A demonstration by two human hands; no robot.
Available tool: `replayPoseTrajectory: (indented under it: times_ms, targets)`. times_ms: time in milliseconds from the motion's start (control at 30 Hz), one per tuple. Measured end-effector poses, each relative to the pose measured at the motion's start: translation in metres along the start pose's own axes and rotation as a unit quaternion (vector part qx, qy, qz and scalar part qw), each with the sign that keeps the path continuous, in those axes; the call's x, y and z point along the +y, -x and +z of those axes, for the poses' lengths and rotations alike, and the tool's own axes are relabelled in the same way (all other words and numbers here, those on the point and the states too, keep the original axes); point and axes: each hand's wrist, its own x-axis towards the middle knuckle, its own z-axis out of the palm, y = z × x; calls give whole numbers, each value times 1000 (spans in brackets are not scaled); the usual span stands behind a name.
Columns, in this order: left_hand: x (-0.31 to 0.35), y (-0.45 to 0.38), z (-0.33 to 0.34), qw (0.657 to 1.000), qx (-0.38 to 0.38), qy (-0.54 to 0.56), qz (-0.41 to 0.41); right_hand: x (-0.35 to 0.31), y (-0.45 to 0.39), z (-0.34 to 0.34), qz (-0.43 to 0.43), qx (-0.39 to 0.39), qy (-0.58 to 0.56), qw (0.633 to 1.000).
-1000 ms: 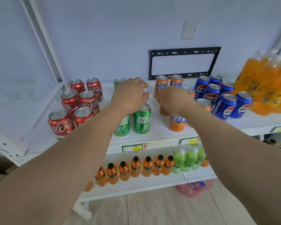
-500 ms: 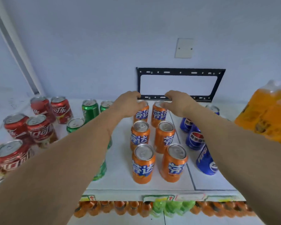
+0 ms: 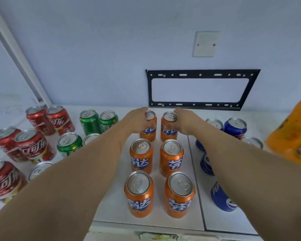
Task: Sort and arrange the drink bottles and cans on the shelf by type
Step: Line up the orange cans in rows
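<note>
Hands on the back pair of orange cans, 12 o'clock on the shelf (image 3: 111,211): my left hand (image 3: 137,121) fingers wrapped round the left back can (image 3: 149,126), right hand (image 3: 185,121) fingers round the right back can (image 3: 169,126). Red cans (image 3: 31,146) at 9, green cans (image 3: 89,122) at 10, blue cans (image 3: 235,127) at 2.

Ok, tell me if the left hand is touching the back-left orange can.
Touching. The head view shows the left hand wrapped against the back-left orange can, fingers overlapping its side and rim with no gap.
</note>
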Motion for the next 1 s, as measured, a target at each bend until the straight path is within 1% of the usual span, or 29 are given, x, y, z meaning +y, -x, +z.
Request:
replayPoseTrajectory:
  times_ms: [167,267,333,400,433,467,533,567,633,800,867,1000]
  targets:
    - [-4,-3,1,1000,12,-20,6,2,0,2,-11,-5,-2,1000]
    - [-3,3,1,1000,10,-12,-3,-1,8,0,7,-14,-37,999]
    - [1,16,-7,1000,14,-3,-11,-8,27,-9,18,11,-63,998]
    - [8,38,-20,999,32,-5,-15,-14,55,-18,5,36,-78,996]
    - [11,51,-26,1000,26,-15,-7,-15,69,-20,-8,25,-82,996]
    - [14,66,-30,1000,5,-27,9,-14,82,-19,-18,-3,-88,996]
    - [13,92,-29,995,-74,-47,37,-13,103,-13,-25,-66,-101,992]
    - [12,103,-25,991,-113,-53,43,-11,109,-9,-27,-78,-105,991]
    - [6,112,-17,988,-145,-43,42,-9,114,-3,-24,-82,-128,988]
    - [-14,101,-4,990,-125,66,16,-4,118,7,-9,-100,-194,976]
    - [-19,95,-1,988,-120,92,17,-4,120,10,-5,-84,-216,973]
    - [-17,88,2,989,-113,89,32,-3,119,14,9,-50,-215,975]
